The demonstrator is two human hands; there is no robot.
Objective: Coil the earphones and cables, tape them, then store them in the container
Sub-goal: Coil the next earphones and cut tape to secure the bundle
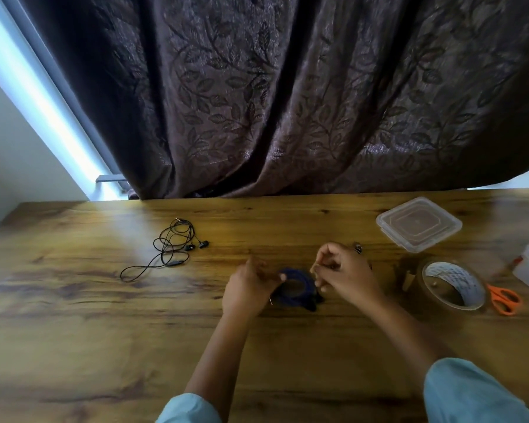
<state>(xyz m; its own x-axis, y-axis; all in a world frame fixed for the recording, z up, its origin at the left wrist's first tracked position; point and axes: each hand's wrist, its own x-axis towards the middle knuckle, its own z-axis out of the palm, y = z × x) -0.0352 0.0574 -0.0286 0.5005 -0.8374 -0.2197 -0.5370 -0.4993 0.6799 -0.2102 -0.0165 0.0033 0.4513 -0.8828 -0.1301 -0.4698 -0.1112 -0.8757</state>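
The left hand (251, 288) is gripping the left side of the blue cable coil (298, 272), which is lying flat on the table (104, 331). The right hand (345, 274) is pinching at the coil's right edge with curled fingers. Left of the grip and farther off, the black earphones (171, 248) are lying loose. To its right are sitting the tape roll (452, 285), the scissors (504, 297) and the lidded container (419, 224).

Your single head camera looks forward and down, close over the counter (74, 300), curtain (287, 102) beyond.
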